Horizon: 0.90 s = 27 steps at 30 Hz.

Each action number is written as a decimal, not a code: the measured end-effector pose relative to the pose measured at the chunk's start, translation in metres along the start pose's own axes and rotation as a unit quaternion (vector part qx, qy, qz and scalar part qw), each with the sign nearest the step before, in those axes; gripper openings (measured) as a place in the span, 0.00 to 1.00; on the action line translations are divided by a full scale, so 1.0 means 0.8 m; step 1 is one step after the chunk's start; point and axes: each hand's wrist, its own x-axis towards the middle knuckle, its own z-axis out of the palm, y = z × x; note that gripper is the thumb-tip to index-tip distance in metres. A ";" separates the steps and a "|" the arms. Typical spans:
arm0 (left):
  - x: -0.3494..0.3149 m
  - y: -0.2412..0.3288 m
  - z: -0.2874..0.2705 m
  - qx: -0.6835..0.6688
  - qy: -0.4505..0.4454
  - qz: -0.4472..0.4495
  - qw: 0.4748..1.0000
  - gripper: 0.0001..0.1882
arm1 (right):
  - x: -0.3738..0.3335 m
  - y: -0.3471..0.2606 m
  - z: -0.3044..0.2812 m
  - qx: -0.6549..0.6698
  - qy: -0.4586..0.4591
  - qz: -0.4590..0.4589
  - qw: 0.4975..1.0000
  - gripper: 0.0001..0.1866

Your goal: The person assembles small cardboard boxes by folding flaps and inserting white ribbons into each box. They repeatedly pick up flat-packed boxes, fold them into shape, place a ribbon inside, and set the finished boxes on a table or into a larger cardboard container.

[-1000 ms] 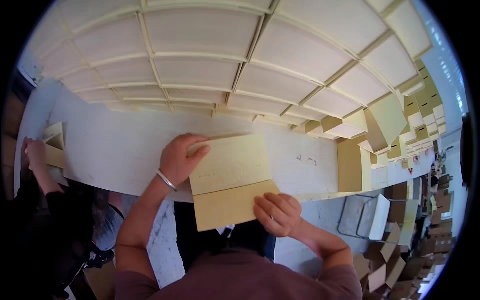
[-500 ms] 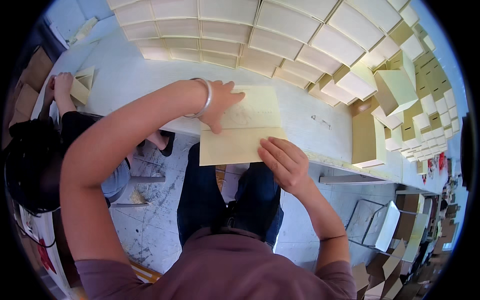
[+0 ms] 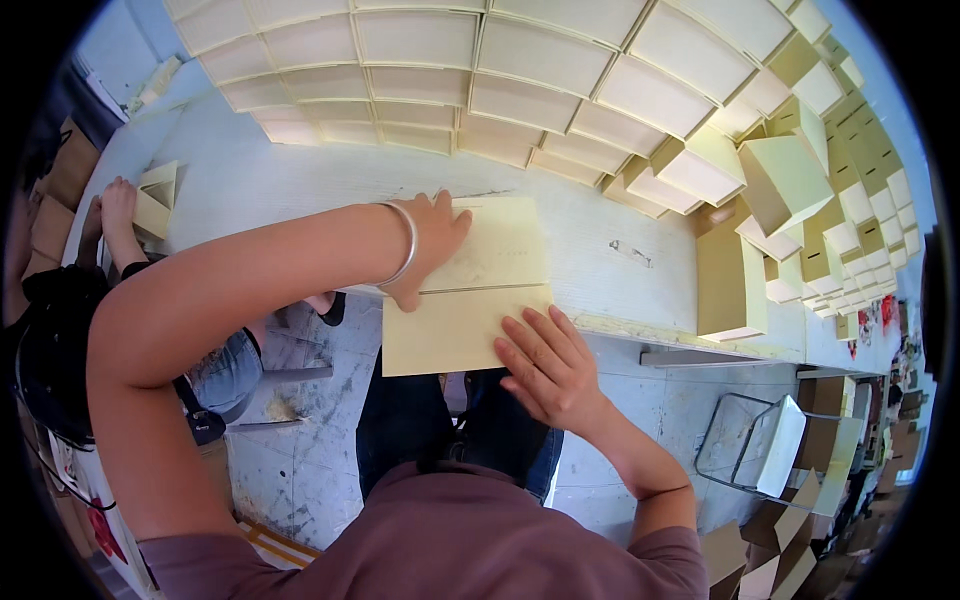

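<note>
A cream-yellow cardboard piece lies before me across the front edge of the table, with a crease or seam between its far and near panels. Its far panel rests on the table and bears faint printing; the near panel juts out over my lap. My left hand, a silver bangle at its wrist, lies spread on the far panel's left side, its thumb by the seam. My right hand rests flat on the near panel's right side, fingers stretched and slightly apart. Neither hand grips anything visible.
Stacked cream boxes form a wall along the white table's back. More boxes stand at the right. Another person's hand is by a small box at the left. A metal-framed stool stands lower right.
The whole view has shifted, so the table and cardboard appear lower. My right hand's fingers have spread and lie flatter on the near panel. The left hand stays on the far panel.
</note>
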 end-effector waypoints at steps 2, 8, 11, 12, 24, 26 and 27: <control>0.004 -0.013 -0.006 -0.062 0.009 0.049 0.997 0.44 | 0.007 0.001 -0.008 0.018 -0.009 0.013 1.000 0.20; -0.006 -0.111 0.010 -0.481 0.235 0.063 0.843 0.13 | 0.022 0.010 -0.025 0.075 -0.033 0.039 0.996 0.12; 0.026 -0.099 0.084 -0.646 0.400 -0.005 0.651 0.13 | 0.061 0.028 -0.043 0.168 -0.196 0.167 0.951 0.12; 0.039 -0.084 0.094 -0.684 0.441 -0.015 0.582 0.12 | 0.085 0.042 -0.039 0.150 -0.208 0.188 0.948 0.13; 0.063 -0.036 0.101 -0.697 0.568 -0.005 0.438 0.14 | 0.126 0.089 -0.107 0.183 -0.100 0.283 0.936 0.05; 0.075 -0.031 0.109 -0.686 0.603 0.020 0.406 0.17 | 0.107 0.096 -0.169 0.281 0.100 0.365 0.882 0.07; 0.072 -0.031 0.110 -0.605 0.637 -0.042 0.475 0.18 | 0.114 0.088 -0.182 0.334 0.231 0.372 0.835 0.08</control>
